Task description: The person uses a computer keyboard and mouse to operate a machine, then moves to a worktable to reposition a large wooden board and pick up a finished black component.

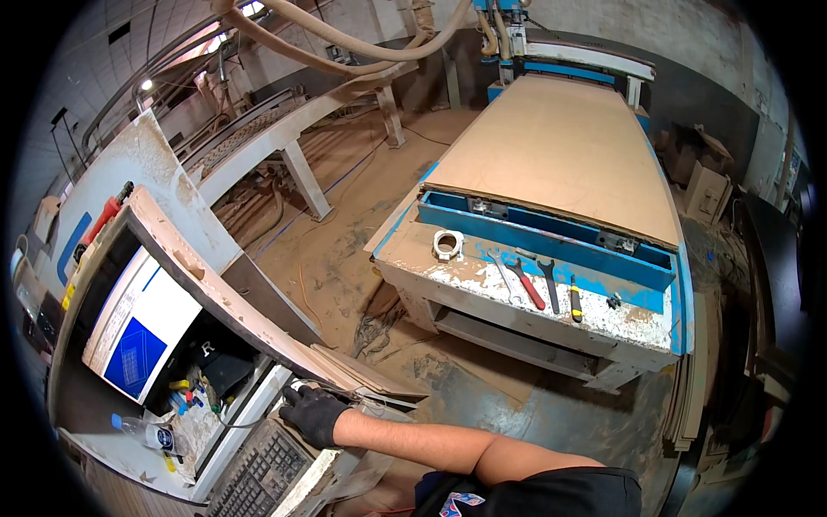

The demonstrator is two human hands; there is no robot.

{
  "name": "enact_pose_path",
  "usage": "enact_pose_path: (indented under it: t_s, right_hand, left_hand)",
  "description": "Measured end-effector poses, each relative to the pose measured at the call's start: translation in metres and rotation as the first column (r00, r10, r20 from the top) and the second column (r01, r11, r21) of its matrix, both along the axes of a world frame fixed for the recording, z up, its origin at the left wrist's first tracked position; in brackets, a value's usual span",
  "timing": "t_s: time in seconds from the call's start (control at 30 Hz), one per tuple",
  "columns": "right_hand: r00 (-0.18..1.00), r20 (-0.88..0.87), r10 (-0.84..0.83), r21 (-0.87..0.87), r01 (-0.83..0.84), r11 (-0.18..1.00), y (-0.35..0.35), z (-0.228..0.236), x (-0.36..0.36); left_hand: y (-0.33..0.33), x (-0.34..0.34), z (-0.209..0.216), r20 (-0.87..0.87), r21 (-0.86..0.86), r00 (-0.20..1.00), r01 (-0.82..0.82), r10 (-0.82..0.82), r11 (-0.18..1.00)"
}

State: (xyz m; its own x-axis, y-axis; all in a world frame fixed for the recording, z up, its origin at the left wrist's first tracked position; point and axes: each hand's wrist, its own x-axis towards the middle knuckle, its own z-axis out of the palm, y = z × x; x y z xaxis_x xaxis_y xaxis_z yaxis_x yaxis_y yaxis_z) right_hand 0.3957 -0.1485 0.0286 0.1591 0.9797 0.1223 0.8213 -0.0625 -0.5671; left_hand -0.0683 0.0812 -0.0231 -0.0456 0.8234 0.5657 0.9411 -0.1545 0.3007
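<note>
Over at the near left, the right hand (312, 416) is on the desk edge in a black glove — fingers bent down over a small pale object (298, 385), mostly hidden, so whether they close on it I can't tell. That object sits under the fingertips, just past the far edge of a dusty dark keyboard (258, 474). The left hand is out of view. Farther left, the monitor (142, 323) shows white and blue inside its casing, with a clear bottle (155, 435) lying on its side near it. Swing across to the right and there's the big machine bed, a broad brown board (568, 155) stretching to the far end. On its near ledge: a pale ring (447, 246) at the left, then a red-handled tool (527, 286), a black wrench (550, 284) and a yellow-and-black knife (576, 302) — all well apart from the glove.
</note>
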Motion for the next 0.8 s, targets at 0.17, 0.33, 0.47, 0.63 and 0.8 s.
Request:
enact_pose_path:
  t_s: [0.17,0.33,0.47,0.63,0.8]
  right_hand:
    - [1.0,0.009,0.006,0.003,-0.007,1.0,-0.002,0.001,0.0]
    - [1.0,0.013,0.005,0.007,-0.005,1.0,0.002,-0.005,-0.003]
    - [1.0,-0.012,0.003,0.004,-0.003,1.0,0.0,-0.005,0.0]
    - [1.0,-0.011,0.008,-0.01,-0.008,1.0,-0.001,0.0,0.0]
    - [1.0,-0.008,0.009,0.011,-0.008,1.0,0.002,-0.005,-0.002]
  left_hand:
    - [-0.004,0.003,0.005,-0.006,-0.024,0.999,-0.032,0.032,0.999]
    - [0.002,-0.004,-0.003,-0.019,0.011,1.0,0.0,0.001,1.0]
    - [-0.001,0.001,0.0,0.007,-0.01,1.0,0.003,-0.003,1.0]
    - [0.02,-0.019,-0.019,0.058,-0.044,0.998,-0.024,0.026,0.999]
    - [0.043,-0.041,-0.038,0.112,0.006,0.993,0.035,-0.036,0.999]
